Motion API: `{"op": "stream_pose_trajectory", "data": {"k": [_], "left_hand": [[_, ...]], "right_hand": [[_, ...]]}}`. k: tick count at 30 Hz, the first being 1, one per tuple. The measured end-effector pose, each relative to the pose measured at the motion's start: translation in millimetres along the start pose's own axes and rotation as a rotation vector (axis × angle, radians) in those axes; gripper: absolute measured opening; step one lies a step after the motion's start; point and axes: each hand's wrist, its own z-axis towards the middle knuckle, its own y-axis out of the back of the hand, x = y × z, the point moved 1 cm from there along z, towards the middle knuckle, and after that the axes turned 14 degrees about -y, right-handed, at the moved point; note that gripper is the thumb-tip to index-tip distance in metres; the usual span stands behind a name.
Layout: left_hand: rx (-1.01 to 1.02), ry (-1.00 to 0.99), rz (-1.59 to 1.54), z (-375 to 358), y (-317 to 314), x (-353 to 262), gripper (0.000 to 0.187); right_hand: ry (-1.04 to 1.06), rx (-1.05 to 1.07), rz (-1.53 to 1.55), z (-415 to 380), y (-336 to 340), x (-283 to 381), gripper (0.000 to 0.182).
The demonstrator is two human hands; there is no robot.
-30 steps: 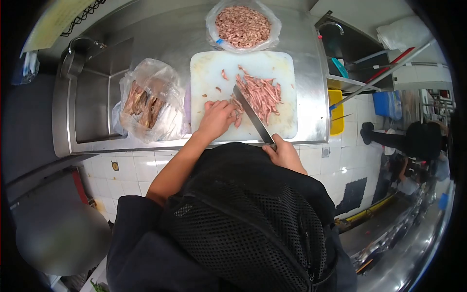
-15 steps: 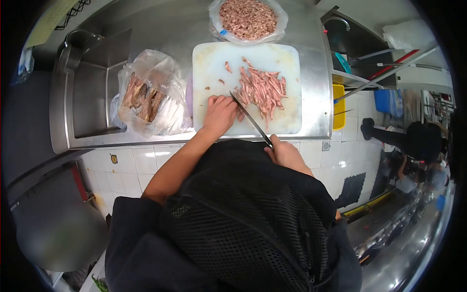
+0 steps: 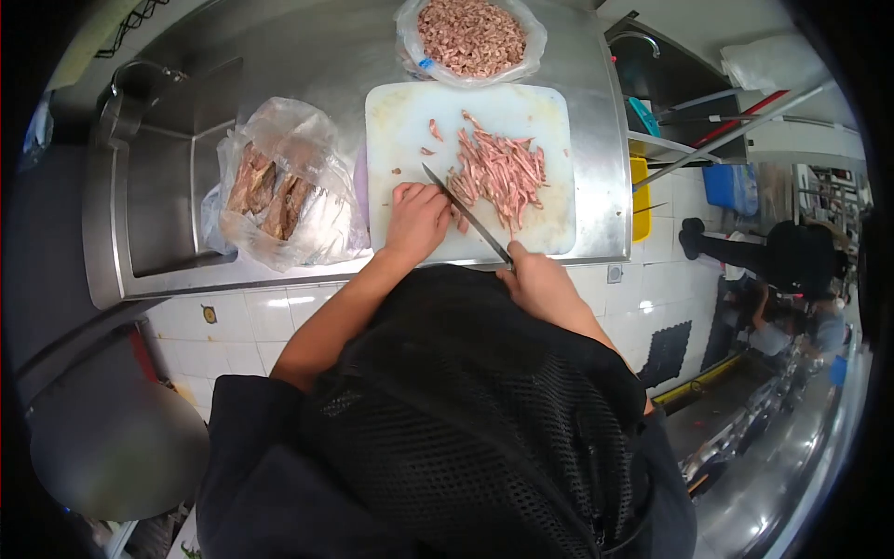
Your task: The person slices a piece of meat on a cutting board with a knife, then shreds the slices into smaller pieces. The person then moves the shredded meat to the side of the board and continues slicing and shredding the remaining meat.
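Observation:
On the white cutting board [image 3: 400, 112], my left hand [image 3: 416, 219] presses down with curled fingers on a piece of meat [image 3: 459, 220], mostly hidden under it. My right hand [image 3: 543, 282] is closed round the handle of a knife [image 3: 478, 226]. Its blade slants up and left beside my left fingertips, the tip reaching past them over the board. Right of the blade lies a pile of meat strips [image 3: 503, 172]. A few small scraps of meat [image 3: 435, 129] are scattered to the left of the pile.
Behind the board stands a clear bag of chopped meat [image 3: 470, 39]. To the left, an open plastic bag [image 3: 317, 140] holds larger meat pieces [image 3: 270, 191], beside a steel sink [image 3: 172, 186]. A yellow container [image 3: 640, 200] is right of the counter; another person [image 3: 801, 261] is farther off.
My right hand has pushed the knife forward and left, so its tip reaches farther past my left fingers. My left hand stays at nearly the same spot. The view has shifted slightly.

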Motion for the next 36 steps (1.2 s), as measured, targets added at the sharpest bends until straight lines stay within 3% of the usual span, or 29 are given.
{"op": "stream_pose_trajectory", "data": {"k": [5,11,13,16,20,22,27,29,34,36], "left_hand": [[0.000,-0.026,0.029,-7.1,-4.9,1.8,0.003],[0.057,0.029,-0.064,-1.1,4.2,5.5,0.009],[-0.201,0.086,-0.141,-1.9,18.1,7.2,0.016],[-0.326,0.239,-0.093,-11.3,36.4,14.9,0.023],[-0.059,0.247,-0.152,-31.5,37.6,10.2,0.024],[-0.047,0.258,-0.155,-32.1,33.6,6.2,0.024],[-0.023,0.187,-0.174,-5.9,26.4,7.9,0.023],[0.138,0.046,-0.097,6.5,26.9,11.2,0.022],[0.233,0.068,-0.122,24.6,9.3,5.7,0.020],[0.256,0.066,-0.135,27.4,4.4,6.3,0.020]], "right_hand": [[0.003,-0.019,0.165,33.2,-63.7,-20.6,0.032],[0.065,-0.131,0.240,63.7,-30.9,-0.1,0.031],[0.049,-0.112,0.223,53.7,-14.5,4.4,0.031],[0.026,-0.076,0.181,37.0,-5.4,0.1,0.031],[0.020,0.053,0.292,20.0,-31.6,-18.4,0.031],[-0.103,0.137,0.361,17.6,-44.5,-31.7,0.034],[-0.126,0.072,0.363,21.7,-39.6,-50.0,0.036],[-0.155,0.073,0.350,26.1,-33.4,-51.8,0.036],[-0.190,0.054,0.303,21.2,-29.9,-45.4,0.037],[-0.015,0.003,0.445,22.3,-42.6,-50.3,0.033]]}}
